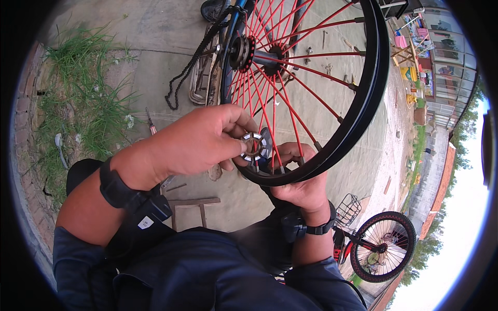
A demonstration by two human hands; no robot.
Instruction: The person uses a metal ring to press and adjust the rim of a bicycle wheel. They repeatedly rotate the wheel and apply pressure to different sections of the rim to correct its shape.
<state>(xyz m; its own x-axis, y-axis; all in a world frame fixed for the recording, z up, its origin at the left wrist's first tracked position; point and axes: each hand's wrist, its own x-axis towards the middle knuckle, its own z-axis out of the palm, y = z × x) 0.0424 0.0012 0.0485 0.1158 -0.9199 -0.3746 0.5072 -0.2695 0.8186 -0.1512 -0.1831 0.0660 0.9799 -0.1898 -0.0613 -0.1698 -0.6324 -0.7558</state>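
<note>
While left hand (205, 139) pinches round silver metal spoke wrench (253, 136), right hand (306, 192) has fingers round black rim (379, 67), 6 o'clock; red spokes (332, 55) fitted, wrenching seemingly unfinished.

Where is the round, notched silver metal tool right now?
Near the middle of the head view, the tool is in the left hand's grip, beside thin red spokes, just above the curved black wheel rim.

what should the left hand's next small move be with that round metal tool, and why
Probably check that a slot of the round silver metal tool sits on one of the thin red spokes. The left hand pinches the tool beside the spokes near the curved black rim, which the right hand grips, but this view doesn't clearly show whether it is seated.
</note>
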